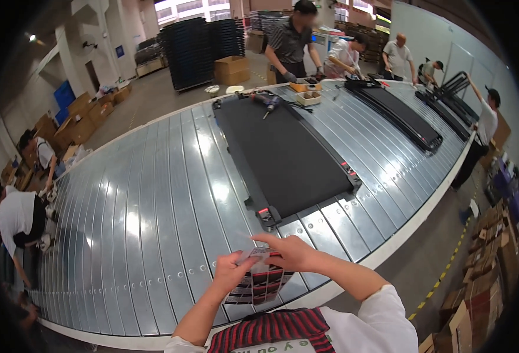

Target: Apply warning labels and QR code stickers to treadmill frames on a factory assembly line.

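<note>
Left hand pinches the edge of a sheet of dark, red and white labels, fingers closed on it near its top. Right hand meets it from the other side, forefinger stretched out and the other fingers bent against the sheet's upper edge; whether it grips a label or only touches the sheet, I cannot tell. The sheet hangs between the two hands, just in front of the person's apron and above the near edge of the slatted conveyor.

Just beyond the hands, a black panel lies flat on the conveyor, its near corner fitting marked with red. A drill rests on the panel's far end, near a tray of small parts.

The step in hand looks like working a label loose from the sheet. If so, the next move calls for a steady left hold while the right thumb and forefinger lift one label cleanly by its edge, without creasing it or dragging its neighbours.
</note>
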Tool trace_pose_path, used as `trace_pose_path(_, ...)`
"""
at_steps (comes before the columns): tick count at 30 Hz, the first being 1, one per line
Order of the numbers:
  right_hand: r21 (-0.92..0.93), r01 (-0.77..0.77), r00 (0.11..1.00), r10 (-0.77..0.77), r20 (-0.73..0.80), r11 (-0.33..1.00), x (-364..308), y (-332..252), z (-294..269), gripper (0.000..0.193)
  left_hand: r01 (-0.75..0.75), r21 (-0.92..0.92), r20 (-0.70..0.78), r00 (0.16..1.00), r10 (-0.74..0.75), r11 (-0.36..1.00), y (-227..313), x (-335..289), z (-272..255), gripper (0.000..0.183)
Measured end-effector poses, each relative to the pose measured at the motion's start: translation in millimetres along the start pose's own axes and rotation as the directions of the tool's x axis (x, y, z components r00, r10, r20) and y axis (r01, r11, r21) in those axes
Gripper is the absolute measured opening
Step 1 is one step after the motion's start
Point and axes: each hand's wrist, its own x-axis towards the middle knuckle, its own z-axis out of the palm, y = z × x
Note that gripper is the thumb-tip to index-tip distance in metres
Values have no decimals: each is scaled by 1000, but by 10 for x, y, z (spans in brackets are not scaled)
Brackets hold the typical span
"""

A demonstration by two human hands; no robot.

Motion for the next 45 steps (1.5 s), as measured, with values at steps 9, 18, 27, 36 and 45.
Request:
trace_pose_path(9,199,-82,997,77,31,977,262,-80,218,54,271,-58,198,946,-255,961,-408,-205,-374,26)
trace_pose_path(18,628,13,982,108,-154,778,634,778,120,35,335,37,200,921,-335,942,-598,-241,-495,24)
trace_pose_path(27,730,-329,840,539,-64,599,1002,2072,-155,12,-148,426,363,932,-18,893,-990,324,-48,13)
trace_pose_path(36,699,-520,809,546,219,490,1474,2636,-62,9,-291,714,380,925,-4,637,-1227,1091,314,10)
trace_pose_path(45,655,-623,753,555,354,428,1709,2705,33,10,-343,718,388,920,61,605,-1399,1648,362,11)
